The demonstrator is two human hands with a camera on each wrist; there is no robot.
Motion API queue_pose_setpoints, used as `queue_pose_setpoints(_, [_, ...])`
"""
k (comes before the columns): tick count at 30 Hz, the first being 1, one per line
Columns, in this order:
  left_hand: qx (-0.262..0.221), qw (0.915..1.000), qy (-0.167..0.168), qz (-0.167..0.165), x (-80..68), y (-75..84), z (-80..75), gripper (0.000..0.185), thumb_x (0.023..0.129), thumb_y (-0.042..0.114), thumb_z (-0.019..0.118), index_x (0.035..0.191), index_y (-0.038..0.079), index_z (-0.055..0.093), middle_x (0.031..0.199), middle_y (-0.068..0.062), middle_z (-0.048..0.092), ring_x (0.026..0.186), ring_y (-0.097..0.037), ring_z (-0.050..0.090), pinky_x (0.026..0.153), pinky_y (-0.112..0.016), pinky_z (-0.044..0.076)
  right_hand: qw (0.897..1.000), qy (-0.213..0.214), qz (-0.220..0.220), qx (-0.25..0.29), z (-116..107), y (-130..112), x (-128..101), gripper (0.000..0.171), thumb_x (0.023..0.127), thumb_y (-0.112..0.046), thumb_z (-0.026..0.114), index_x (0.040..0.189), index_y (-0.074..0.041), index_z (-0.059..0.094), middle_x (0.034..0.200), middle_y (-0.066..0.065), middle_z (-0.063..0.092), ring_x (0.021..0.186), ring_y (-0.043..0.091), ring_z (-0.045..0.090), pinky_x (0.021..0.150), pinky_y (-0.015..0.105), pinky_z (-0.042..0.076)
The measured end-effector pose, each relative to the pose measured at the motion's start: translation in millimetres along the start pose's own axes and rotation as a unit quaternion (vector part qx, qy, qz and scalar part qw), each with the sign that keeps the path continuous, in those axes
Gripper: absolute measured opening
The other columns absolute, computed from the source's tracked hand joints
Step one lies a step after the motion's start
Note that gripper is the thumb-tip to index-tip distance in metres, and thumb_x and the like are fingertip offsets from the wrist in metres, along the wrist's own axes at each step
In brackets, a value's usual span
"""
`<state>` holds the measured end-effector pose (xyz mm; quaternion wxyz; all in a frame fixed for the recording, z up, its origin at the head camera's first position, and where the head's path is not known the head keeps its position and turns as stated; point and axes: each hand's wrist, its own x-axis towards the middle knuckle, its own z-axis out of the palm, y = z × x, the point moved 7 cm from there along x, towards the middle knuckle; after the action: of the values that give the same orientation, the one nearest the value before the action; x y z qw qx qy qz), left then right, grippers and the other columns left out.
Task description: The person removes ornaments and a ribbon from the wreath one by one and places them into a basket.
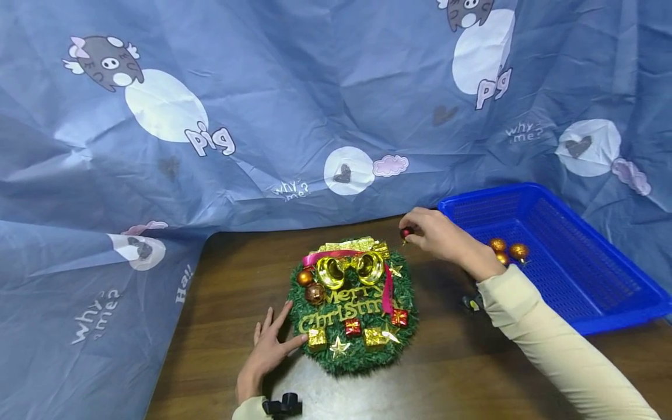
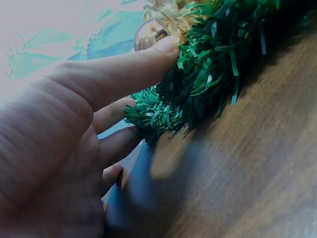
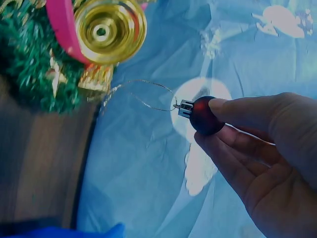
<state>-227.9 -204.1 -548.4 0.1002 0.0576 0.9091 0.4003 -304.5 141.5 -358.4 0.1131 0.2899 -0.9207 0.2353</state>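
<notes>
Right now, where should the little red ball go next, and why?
Probably a short move left onto the wreath. The right hand pinches the red ball just off its upper right edge, gold loop hanging free, while the left hand rests against the wreath's left side.

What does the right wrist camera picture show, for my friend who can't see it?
A right hand pinches a small red bauble with a thin gold hanging loop, near a green wreath with a gold bell.

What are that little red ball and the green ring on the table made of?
The red ball looks like matte plastic, possibly glass, with a silvery metal-look cap and thin wire loop. The wreath seems plastic tinsel: flat, shiny green strips bristling outward.
</notes>
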Motion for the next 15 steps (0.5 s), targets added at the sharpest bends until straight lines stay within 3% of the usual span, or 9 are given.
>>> queue_pose_setpoints(15, [0.0,0.9999,-0.011,-0.006,0.6,1.8,2.1,0.086,0.083,0.045,0.07,0.153,0.024,0.024,0.159,-0.015,0.019,0.147,-0.039,-0.001,0.113,-0.062,-0.012,0.998,0.013,0.063,-0.007,-25.5,41.4,-29.1,0.015,0.084,-0.001,0.069,0.098,0.002,0.067,0.092,0.014,0.067,0.085,0.026,0.066,0.078,0.043,0.053])
